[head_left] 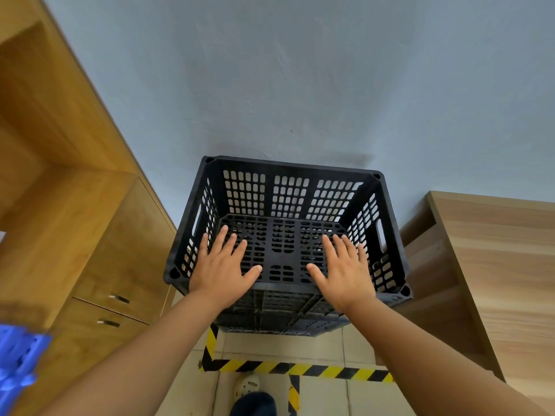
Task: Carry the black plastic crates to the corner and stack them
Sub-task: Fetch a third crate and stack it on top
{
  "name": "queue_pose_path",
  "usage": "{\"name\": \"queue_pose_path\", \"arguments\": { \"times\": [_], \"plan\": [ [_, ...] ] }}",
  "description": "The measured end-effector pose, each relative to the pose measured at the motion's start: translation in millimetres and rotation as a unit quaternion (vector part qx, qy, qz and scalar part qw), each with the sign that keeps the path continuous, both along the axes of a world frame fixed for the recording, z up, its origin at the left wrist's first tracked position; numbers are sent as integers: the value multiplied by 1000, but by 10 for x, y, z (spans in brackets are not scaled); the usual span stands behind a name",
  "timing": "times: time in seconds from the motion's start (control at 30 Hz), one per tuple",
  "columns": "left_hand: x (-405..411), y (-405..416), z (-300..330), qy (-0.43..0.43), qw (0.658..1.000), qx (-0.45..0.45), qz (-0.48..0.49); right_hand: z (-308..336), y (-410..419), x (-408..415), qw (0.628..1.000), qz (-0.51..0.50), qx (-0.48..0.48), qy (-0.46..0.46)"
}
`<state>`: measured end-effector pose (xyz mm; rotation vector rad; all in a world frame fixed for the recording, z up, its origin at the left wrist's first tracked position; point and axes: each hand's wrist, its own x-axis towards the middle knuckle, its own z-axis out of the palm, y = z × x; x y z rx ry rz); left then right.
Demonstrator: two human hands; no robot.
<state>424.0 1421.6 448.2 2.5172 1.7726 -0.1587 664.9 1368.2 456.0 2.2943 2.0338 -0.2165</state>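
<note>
A black slotted plastic crate [288, 193] stands against the pale blue wall, on top of at least one more black crate [279, 316] whose side shows beneath it. My left hand [222, 265] and my right hand [345, 268] hover over the near rim of the top crate, palms down, fingers spread. Neither hand holds anything, and I cannot tell whether they touch the rim. The crate is empty inside.
A wooden cabinet [99, 235] with drawers stands at the left, a wooden desk [495, 265] at the right. Yellow-black hazard tape [294, 369] marks the tiled floor below the stack. My foot [252, 397] is near the tape. A blurred blue object [18, 361] is at far left.
</note>
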Motion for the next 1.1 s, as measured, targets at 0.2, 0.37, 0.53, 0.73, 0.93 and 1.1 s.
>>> {"name": "queue_pose_path", "arguments": {
  "times": [0.2, 0.37, 0.53, 0.73, 0.93, 1.1],
  "plan": [
    [-161, 28, 33, 15, 998, -7, -56, 65, -113, 139, 999, 45, -8, -28],
    [-570, 167, 29, 42, 999, 1, -8, 78, -272, 693, 997, 33, -26, -61],
    [-550, 189, 24, 59, 998, -6, -11, 71, -270, 745, 997, 40, -30, -64],
    [-532, 198, 27, 76, 997, -7, -12, 72, -275, 772, 997, 36, -18, -60],
    [-537, 278, 51, 65, 997, -31, -15, 113, -244, 784, 999, 31, -32, -27],
    [-616, 696, 74, 70, 996, -16, -46, 190, 32, 906, 999, 1, -23, -35]
  ]
}}
